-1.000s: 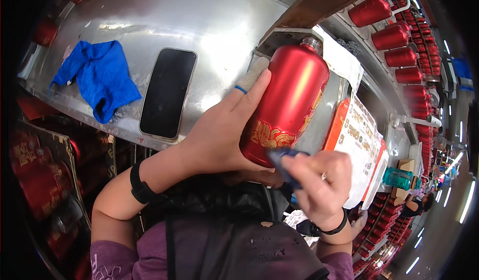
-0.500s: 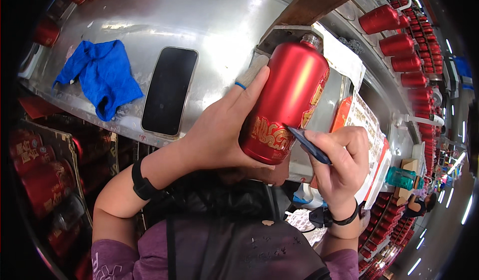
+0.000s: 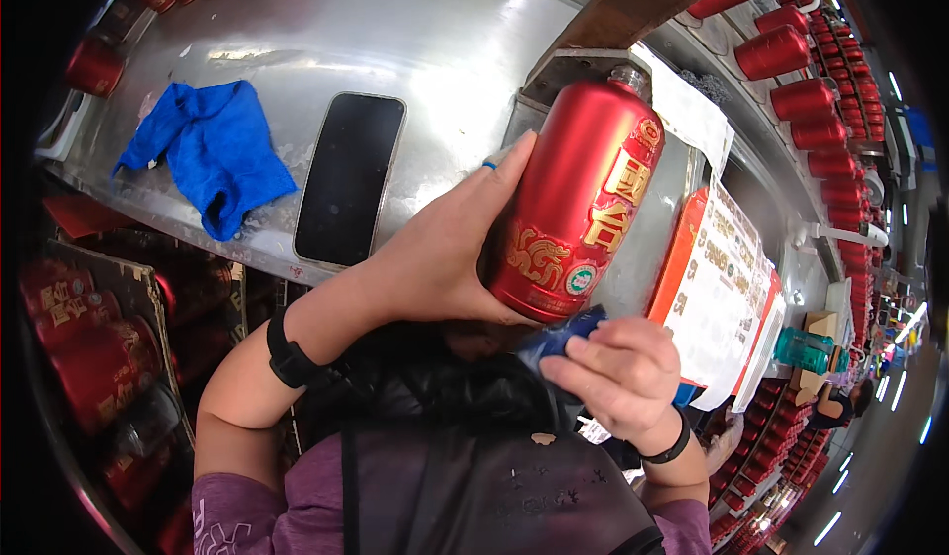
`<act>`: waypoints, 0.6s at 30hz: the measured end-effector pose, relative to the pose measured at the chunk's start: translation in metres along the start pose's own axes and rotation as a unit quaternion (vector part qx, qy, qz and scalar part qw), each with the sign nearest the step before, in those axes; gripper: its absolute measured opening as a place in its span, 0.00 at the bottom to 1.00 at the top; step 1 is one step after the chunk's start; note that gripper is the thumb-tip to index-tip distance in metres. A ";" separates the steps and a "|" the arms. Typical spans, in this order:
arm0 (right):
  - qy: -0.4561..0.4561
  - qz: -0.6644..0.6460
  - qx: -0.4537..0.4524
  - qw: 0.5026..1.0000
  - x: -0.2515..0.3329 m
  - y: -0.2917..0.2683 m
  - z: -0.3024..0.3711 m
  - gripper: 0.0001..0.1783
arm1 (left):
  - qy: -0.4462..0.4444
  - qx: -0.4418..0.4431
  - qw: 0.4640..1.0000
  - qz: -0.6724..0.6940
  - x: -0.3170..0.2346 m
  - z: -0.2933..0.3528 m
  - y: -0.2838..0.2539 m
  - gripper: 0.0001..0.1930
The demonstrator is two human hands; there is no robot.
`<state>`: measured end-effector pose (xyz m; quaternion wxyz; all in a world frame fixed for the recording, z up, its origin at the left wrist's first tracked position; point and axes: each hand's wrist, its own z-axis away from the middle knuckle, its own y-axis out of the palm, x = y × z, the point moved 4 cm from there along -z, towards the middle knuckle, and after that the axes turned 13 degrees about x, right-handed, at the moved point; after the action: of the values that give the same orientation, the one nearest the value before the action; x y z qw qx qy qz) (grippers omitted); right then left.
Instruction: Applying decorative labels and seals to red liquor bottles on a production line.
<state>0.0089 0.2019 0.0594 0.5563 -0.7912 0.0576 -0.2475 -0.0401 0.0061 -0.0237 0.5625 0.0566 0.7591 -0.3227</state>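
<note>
A dark apron [image 3: 474, 491] is hanging over the person's purple shirt [image 3: 242, 511], and a black band is circling each wrist. The right hand [image 3: 623, 372] is pinching a dark blue piece [image 3: 568, 338] between thumb and bent fingers; the piece is lying just beside the base of a bottle [image 3: 573, 194], and whether the two are touching, I cannot tell. The left hand [image 3: 445, 249] is grasping that bottle around its left side, fingers spreading up the body. The bottle is tilting, its base facing the person and its clear neck pointing up and to the right, above the bench [image 3: 435, 61]. Gold and green decoration is showing on its red side.

A black phone [image 3: 349, 179] is lying to the left, with a crumpled blue cloth [image 3: 219, 155] beyond it. To the right, a printed sheet [image 3: 727, 258] is resting near an orange-red edge. Farther off, a teal container [image 3: 803, 350] is standing, red bottles [image 3: 806, 100] are lining the side, and another person [image 3: 835, 409] is showing in the distance.
</note>
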 end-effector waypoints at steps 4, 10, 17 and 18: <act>0.035 -0.023 0.033 0.999 -0.001 -0.001 0.006 0.20 | 0.002 0.015 1.000 0.015 0.003 -0.002 0.001 0.69; 0.054 -0.009 -0.008 0.998 -0.001 0.000 0.006 0.18 | -0.008 0.036 0.999 -0.002 0.010 0.001 0.001 0.69; 0.190 -0.073 -0.031 0.979 -0.012 -0.016 0.021 0.16 | -0.026 0.066 0.997 0.017 0.002 0.009 0.003 0.72; 0.239 -0.064 -0.044 0.968 -0.017 -0.019 0.022 0.17 | -0.025 0.062 0.996 0.056 0.001 0.010 0.002 0.71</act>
<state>0.0006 0.2344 0.0657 0.4737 -0.7350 0.1490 -0.4617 -0.0315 0.0014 -0.0269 0.5937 0.1257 0.7190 -0.3388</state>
